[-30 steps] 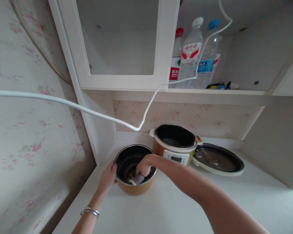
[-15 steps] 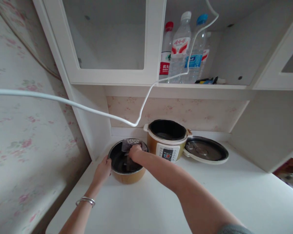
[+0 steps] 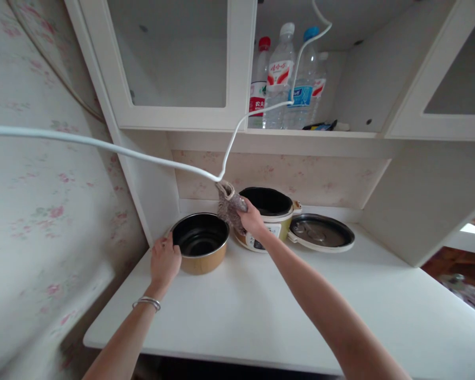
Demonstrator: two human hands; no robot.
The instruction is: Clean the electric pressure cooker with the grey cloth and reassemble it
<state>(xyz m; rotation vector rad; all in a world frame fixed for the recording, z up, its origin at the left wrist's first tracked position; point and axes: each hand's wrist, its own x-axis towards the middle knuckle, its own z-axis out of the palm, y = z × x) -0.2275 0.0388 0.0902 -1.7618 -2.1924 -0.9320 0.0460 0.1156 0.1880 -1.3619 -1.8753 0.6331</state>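
Observation:
My left hand (image 3: 165, 262) grips the left rim of a round inner pot (image 3: 203, 264), dark inside and golden outside, which stands on the white countertop. A greyish-brown patterned cloth (image 3: 230, 209) hangs from my right hand (image 3: 252, 217), closed on it above the pot's right edge. Behind that hand is a gold and white rice cooker (image 3: 287, 227) with its dark top uncovered; my hand and the cloth hide part of its front panel. To the cooker's right lies its round lid (image 3: 322, 232), dark inner side up.
A white cable (image 3: 174, 163) hangs across the view above the pot. Overhead, an open cabinet shelf (image 3: 312, 133) holds several plastic bottles (image 3: 279, 79). Floral wallpaper (image 3: 55, 237) covers the left wall. The countertop's front edge (image 3: 229, 359) shows at the bottom.
My right hand has lifted the cloth out of the pot and moved it up and right, in front of the cooker. My left hand stays at the pot's rim. The view has shifted somewhat.

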